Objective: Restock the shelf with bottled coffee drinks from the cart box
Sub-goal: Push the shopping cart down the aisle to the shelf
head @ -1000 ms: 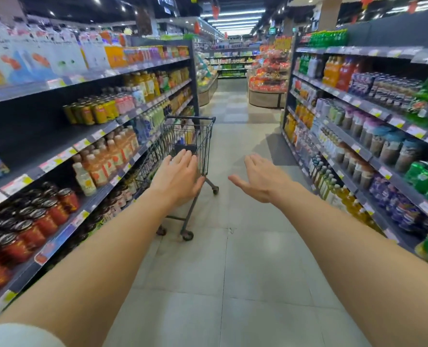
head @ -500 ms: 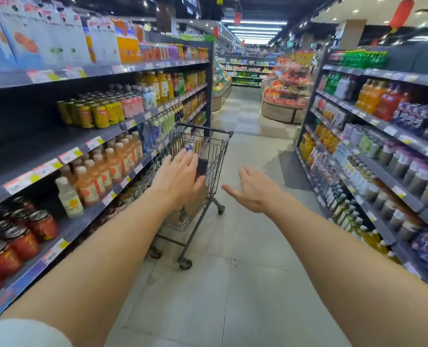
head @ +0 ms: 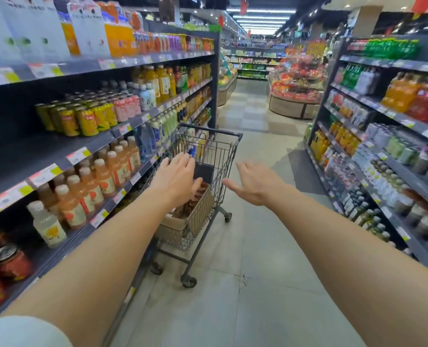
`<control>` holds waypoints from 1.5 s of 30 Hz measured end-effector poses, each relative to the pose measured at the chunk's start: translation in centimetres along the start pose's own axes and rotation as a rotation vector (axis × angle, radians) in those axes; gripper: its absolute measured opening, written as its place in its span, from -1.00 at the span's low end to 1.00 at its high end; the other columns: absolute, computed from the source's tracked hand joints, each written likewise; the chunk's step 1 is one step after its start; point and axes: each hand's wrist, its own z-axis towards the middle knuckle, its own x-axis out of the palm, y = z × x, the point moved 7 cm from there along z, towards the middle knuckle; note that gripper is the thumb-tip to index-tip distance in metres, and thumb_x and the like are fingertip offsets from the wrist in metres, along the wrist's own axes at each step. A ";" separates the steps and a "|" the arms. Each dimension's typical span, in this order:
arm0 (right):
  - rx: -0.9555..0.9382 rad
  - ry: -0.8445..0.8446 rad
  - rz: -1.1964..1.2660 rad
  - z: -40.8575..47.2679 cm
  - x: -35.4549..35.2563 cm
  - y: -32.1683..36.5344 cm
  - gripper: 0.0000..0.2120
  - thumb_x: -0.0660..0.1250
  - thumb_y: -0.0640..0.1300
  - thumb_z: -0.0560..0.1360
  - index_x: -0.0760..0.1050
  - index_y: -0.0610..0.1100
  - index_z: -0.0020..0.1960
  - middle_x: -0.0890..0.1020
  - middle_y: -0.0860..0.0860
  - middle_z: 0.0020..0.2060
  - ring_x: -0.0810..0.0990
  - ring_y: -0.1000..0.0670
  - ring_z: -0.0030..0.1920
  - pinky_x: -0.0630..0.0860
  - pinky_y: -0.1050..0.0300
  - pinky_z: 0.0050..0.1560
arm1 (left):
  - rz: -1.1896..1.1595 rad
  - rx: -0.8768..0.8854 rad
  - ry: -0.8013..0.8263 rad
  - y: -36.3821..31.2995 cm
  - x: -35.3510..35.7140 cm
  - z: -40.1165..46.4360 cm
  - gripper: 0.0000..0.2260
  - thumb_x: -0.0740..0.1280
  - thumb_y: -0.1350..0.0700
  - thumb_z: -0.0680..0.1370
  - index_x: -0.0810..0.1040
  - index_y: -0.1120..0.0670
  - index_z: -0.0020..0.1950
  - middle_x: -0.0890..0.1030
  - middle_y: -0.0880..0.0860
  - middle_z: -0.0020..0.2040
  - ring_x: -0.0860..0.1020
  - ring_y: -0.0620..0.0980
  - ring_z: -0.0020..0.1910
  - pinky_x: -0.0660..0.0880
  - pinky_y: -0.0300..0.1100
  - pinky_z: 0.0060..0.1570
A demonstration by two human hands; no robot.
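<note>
Seemingly both hands hover above the box.

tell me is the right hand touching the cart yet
Apart. The head view shows the right hand open over bare floor, a clear gap between its thumb and the cart wire side.

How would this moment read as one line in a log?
left hand: open, reaching toward cart | right hand: open, empty | cardboard box: in cart

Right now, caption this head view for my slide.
Both open hands reach toward the cart holding a cardboard box.
</note>
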 end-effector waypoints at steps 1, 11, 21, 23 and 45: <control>-0.002 -0.007 0.005 1.3 0.2 -0.5 -0.31 -0.02 0.30 0.60 0.27 -0.24 0.43 0.42 -0.21 0.37 0.37 -0.19 0.36 0.26 -0.06 0.38 | 0.023 0.007 0.007 0.1 0.5 1.3 -0.53 0.09 -0.14 0.62 0.33 0.16 0.39 0.37 0.10 0.41 0.24 0.07 0.46 0.25 0.06 0.39; -0.025 -0.059 0.072 15.8 -0.2 -9.7 -0.33 0.01 0.28 0.60 0.30 -0.23 0.44 0.43 -0.20 0.36 0.36 -0.17 0.37 0.30 -0.06 0.35 | 0.078 -0.027 0.019 1.1 2.8 18.0 -0.55 0.10 -0.14 0.62 0.36 0.15 0.35 0.42 0.08 0.34 0.33 0.07 0.38 0.29 0.05 0.34; -0.056 -0.075 0.114 27.9 4.0 -14.7 -0.27 -0.04 0.31 0.59 0.20 -0.23 0.51 0.27 -0.16 0.49 0.15 -0.13 0.52 0.11 -0.04 0.50 | 0.132 -0.100 0.000 2.9 5.9 28.5 -0.46 0.02 -0.15 0.64 0.23 0.16 0.50 0.26 0.12 0.52 0.18 0.08 0.51 0.13 0.06 0.47; -0.063 -0.081 0.144 30.2 4.7 -15.2 -0.26 -0.04 0.30 0.60 0.13 -0.23 0.54 0.19 -0.15 0.54 0.07 -0.11 0.55 0.04 -0.03 0.51 | 0.135 -0.115 -0.001 3.4 7.0 30.8 -0.44 -0.01 -0.15 0.65 0.16 0.16 0.54 0.19 0.12 0.55 0.12 0.08 0.54 0.08 0.06 0.49; -0.313 0.134 0.068 59.9 15.6 -12.1 -0.27 -0.05 0.29 0.61 0.10 -0.23 0.55 0.15 -0.16 0.55 0.06 -0.11 0.56 0.04 -0.02 0.53 | 0.061 -0.329 0.257 20.3 28.3 48.3 -0.49 0.03 -0.15 0.63 0.28 0.16 0.44 0.39 0.12 0.38 0.31 0.08 0.40 0.30 0.03 0.34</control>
